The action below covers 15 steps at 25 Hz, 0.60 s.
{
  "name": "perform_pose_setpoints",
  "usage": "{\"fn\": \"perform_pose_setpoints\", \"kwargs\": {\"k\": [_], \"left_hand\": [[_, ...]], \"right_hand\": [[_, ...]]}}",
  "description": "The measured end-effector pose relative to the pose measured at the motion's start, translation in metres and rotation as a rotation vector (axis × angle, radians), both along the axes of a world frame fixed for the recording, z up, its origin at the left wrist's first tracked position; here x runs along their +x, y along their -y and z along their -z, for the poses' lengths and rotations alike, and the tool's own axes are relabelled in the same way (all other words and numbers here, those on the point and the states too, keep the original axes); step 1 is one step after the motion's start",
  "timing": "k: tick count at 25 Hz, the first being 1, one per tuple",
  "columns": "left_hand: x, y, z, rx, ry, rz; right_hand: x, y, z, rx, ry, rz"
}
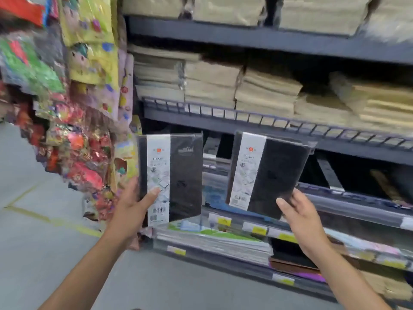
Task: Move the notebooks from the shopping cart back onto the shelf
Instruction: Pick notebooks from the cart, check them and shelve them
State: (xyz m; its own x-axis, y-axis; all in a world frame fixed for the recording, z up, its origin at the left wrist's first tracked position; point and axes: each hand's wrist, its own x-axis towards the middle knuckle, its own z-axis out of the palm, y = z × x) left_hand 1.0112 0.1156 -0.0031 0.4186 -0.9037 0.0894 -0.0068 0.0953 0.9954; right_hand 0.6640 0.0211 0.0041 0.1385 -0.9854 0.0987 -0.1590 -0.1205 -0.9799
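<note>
Two black notebooks are held up in the air in front of the shelf, side by side and apart. The left notebook [185, 175] is a flat rectangle with a matt, finely grained black cover under glossy clear wrap, and a white paper band [158, 166] with print and a barcode runs down its left part. The right notebook [279, 173] looks the same and tilts slightly to the right. The left hand [131, 209] grips the left notebook at its lower left corner, thumb pressed flat on the band. The right hand [299, 218] grips the right notebook at its lower right edge, thumb on the front cover.

Behind them stands the shelf [245, 128], dark grey metal, with a low wire rail [223, 110] along one tier. Above the rail lie thick stacks of brown paper [263, 90], rough-edged and uneven. Below the notebooks, flat piles of wrapped books [214, 240] fill the lower tier, with yellow price tags [259, 230] on its front edge. To the left hang shiny, colourful printed bags [89, 52], blurred. The grey floor [33, 242] carries a yellow painted line [44, 218].
</note>
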Motion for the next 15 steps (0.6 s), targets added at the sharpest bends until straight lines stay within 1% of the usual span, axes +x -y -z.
{"fn": "perform_pose_setpoints", "kwargs": {"k": [3, 7, 10, 15], "left_hand": [[0.009, 0.019, 0.05, -0.06, 0.019, 0.021], [0.024, 0.029, 0.084, -0.07, 0.02, 0.045], [0.025, 0.029, 0.087, -0.089, -0.022, 0.054], [0.023, 0.024, 0.077, -0.094, -0.034, 0.08]], "right_hand": [[0.005, 0.006, 0.052, -0.08, 0.028, 0.0], [0.014, -0.006, 0.08, -0.156, 0.043, -0.002], [0.024, -0.01, 0.077, -0.161, 0.06, -0.008], [0.039, 0.007, 0.036, 0.024, 0.101, 0.013]]}}
